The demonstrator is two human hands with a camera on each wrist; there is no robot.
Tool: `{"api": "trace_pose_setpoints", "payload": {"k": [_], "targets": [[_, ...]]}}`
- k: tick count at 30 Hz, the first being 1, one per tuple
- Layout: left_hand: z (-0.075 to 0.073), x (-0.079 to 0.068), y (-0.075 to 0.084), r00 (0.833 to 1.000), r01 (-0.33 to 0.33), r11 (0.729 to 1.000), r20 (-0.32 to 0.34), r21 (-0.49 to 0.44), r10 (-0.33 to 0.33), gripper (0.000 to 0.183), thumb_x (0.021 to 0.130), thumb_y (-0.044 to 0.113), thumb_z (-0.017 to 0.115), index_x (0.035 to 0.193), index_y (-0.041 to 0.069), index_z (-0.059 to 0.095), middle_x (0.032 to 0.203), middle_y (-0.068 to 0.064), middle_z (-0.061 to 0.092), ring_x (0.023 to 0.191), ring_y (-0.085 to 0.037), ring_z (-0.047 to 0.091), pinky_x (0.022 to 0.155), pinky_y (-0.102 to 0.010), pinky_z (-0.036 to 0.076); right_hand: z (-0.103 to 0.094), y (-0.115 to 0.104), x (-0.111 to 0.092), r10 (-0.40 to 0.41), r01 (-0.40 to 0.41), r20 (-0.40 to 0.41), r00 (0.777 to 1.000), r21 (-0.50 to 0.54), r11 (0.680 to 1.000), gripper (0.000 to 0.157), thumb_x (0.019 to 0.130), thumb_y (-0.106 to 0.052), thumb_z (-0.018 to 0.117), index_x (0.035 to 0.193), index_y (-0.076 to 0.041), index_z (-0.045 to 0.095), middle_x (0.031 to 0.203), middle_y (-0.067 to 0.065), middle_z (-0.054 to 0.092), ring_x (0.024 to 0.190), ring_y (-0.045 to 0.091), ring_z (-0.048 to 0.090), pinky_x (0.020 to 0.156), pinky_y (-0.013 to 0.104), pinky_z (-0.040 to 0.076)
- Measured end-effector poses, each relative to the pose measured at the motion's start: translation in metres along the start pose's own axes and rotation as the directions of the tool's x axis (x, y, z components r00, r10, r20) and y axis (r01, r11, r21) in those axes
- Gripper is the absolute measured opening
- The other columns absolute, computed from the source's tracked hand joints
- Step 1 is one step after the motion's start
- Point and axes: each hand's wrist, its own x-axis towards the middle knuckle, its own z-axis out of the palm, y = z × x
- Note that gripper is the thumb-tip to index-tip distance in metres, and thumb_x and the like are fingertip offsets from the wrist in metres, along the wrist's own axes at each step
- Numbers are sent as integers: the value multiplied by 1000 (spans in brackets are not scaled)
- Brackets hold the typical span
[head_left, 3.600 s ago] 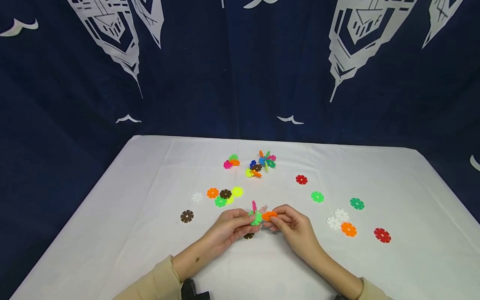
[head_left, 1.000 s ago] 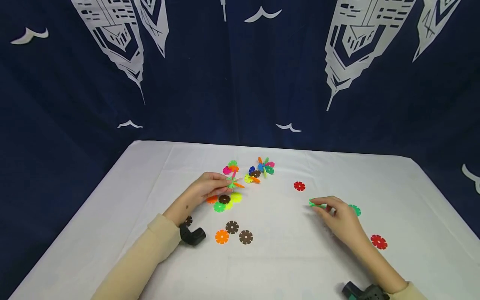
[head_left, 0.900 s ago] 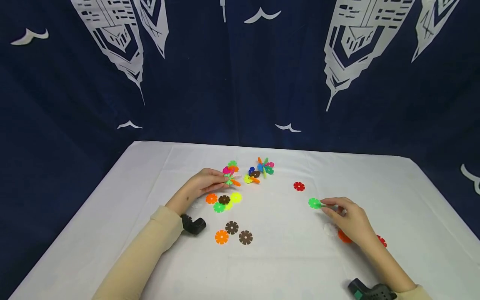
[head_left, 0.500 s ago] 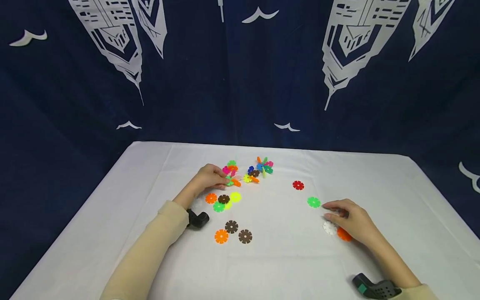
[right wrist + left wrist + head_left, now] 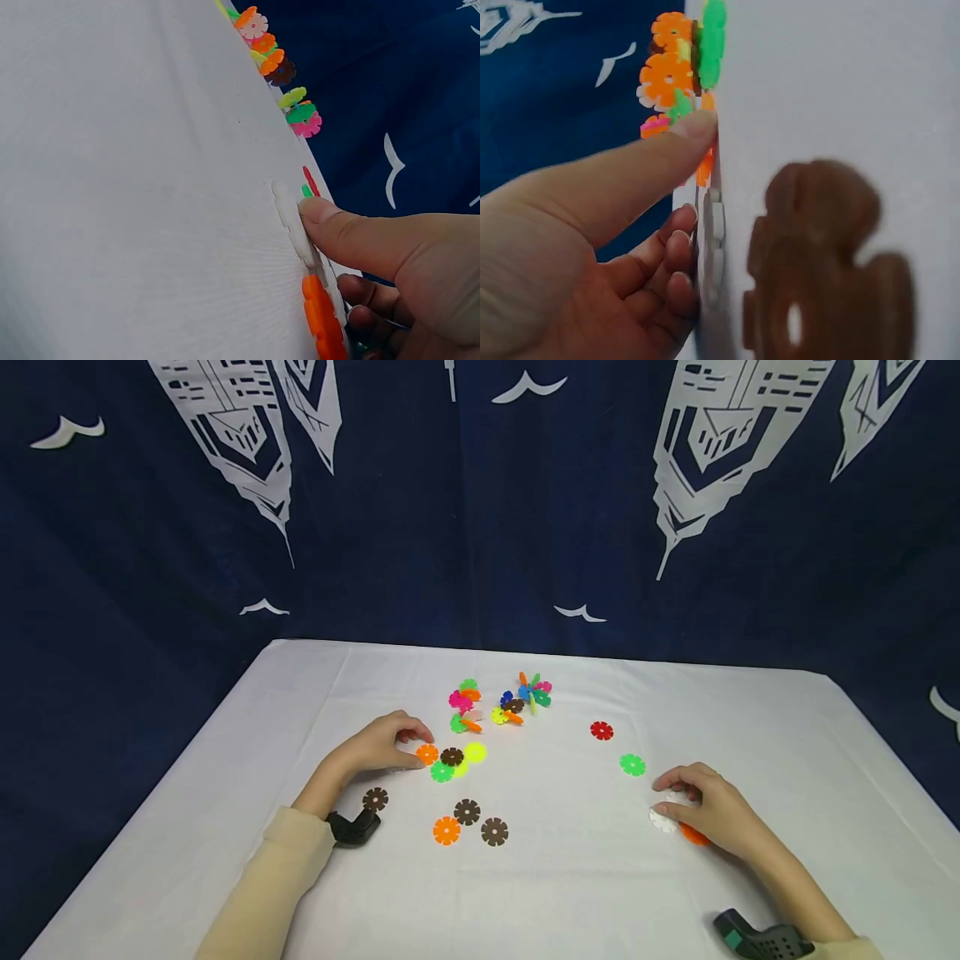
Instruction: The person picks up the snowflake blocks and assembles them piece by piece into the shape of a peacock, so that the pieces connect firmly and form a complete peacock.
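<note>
My left hand (image 5: 382, 745) hovers low at an orange notched disc (image 5: 427, 754); its thumb tip and index fingertip lie at opposite edges of that disc. In the left wrist view the thumb (image 5: 697, 127) overlaps the orange disc, and a white disc (image 5: 714, 247) stands beside the loosely bent fingers. My right hand (image 5: 712, 806) arches over white discs (image 5: 663, 819), its thumb (image 5: 322, 210) right at one in the right wrist view. An orange disc (image 5: 694, 834) shows partly beneath it. Behind the left hand lies a joined green, orange and pale pink cluster (image 5: 467, 722).
Other joined clusters (image 5: 535, 691) sit farther back. Brown (image 5: 452, 757), green and yellow discs overlap beside the left hand. Nearer are brown discs (image 5: 494, 832) and an orange one (image 5: 447, 831). A red disc (image 5: 602, 731) and a green disc (image 5: 633, 765) lie toward the right.
The left hand has let go of the joined green and orange cluster and moved back to the loose orange disc. The right hand, which earlier touched the green disc, has shifted right over the white ones.
</note>
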Motion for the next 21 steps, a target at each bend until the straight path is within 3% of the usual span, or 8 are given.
{"api": "trace_pose_setpoints", "payload": {"k": [7,15,18,21], "targets": [[2,-1,-10,997,-53,997,-57,-54,50,28,71,9,82,91,7,62,87,0,54,83,-19,48,76,-31,44,0,1,-2,1,-1,13,1000,-6,1000,20,75,-20,80,88,-14,66,92,0,54,83,18,46,70,20,41],[-6,-11,-7,995,-17,985,-103,-174,-1,14,76,5,76,80,6,63,72,-1,57,69,-18,50,64,-29,44,-2,8,-6,-91,91,26,996,13,996,27,69,-20,84,89,-19,66,92,-5,53,83,10,45,72,13,39],[-10,-16,1,989,10,956,-135,-294,-52,13,78,4,75,83,2,63,73,-4,59,66,-20,52,61,-27,46,-3,11,-7,-128,126,34,991,31,991,25,70,-21,83,88,-20,66,93,-5,53,82,8,45,72,13,39],[-9,-20,16,986,40,895,-129,-445,-108,15,80,5,73,90,-1,62,76,-8,62,69,-26,57,61,-27,48,-5,14,-9,-194,191,41,980,60,980,30,69,-20,83,92,-19,65,97,-4,52,87,7,45,76,10,37]]}}
